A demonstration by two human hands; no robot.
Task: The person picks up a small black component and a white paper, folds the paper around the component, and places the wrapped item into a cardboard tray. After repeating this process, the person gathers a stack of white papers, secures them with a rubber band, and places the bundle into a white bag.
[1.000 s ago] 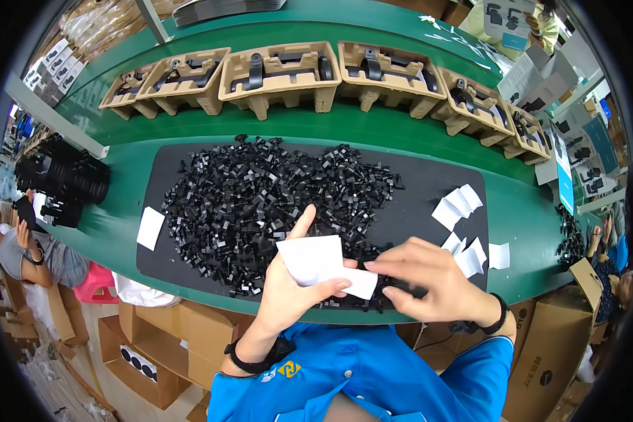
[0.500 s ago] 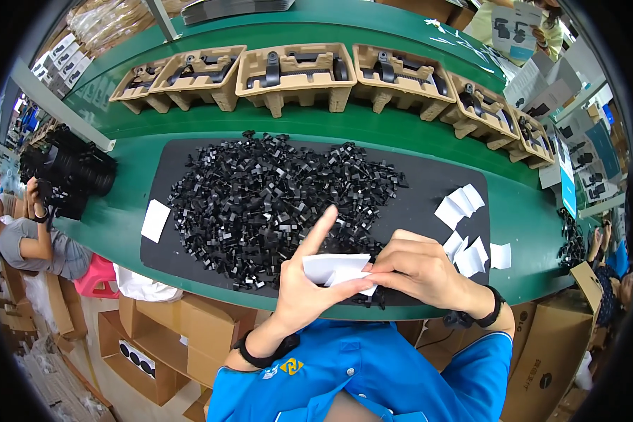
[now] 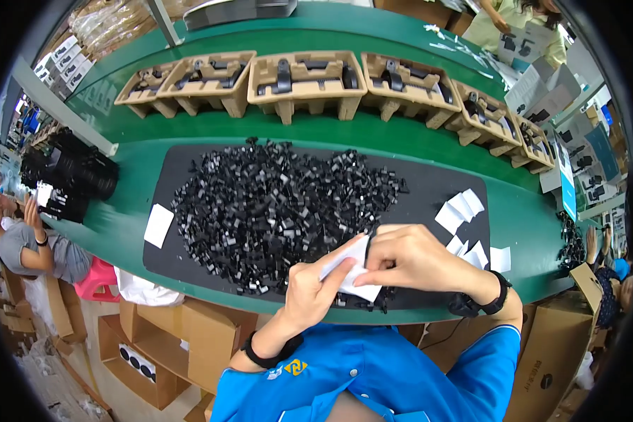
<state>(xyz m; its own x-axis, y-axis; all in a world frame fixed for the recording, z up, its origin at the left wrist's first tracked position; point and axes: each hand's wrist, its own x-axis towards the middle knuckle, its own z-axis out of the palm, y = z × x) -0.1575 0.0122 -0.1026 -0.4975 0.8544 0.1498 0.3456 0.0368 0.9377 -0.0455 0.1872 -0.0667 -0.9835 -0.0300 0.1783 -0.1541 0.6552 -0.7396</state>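
Observation:
In front of my chest, above the near edge of a black mat (image 3: 443, 281), I hold a folded piece of white paper (image 3: 353, 273). My left hand (image 3: 311, 292) grips its left side, with the thumb lying across the near face. My right hand (image 3: 409, 259) is closed at the right side of the paper, fingers curled and thumb against the sheet. A dark sliver shows between the paper and the right fingers; what it is I cannot make out. Just beyond both hands spreads a big heap of small black plastic clips (image 3: 281, 204).
More folded white papers (image 3: 461, 211) lie on the mat's right side, and one sheet (image 3: 159, 226) at its left. Brown moulded trays (image 3: 307, 74) with black parts line the back of the green table (image 3: 130, 190). Cardboard boxes (image 3: 211, 337) stand below. A co-worker (image 3: 32, 239) sits at the left.
My left index finger, raised before, is now bent down along the paper. The paper has been tilted and turned, and my right hand has moved slightly up beside it.

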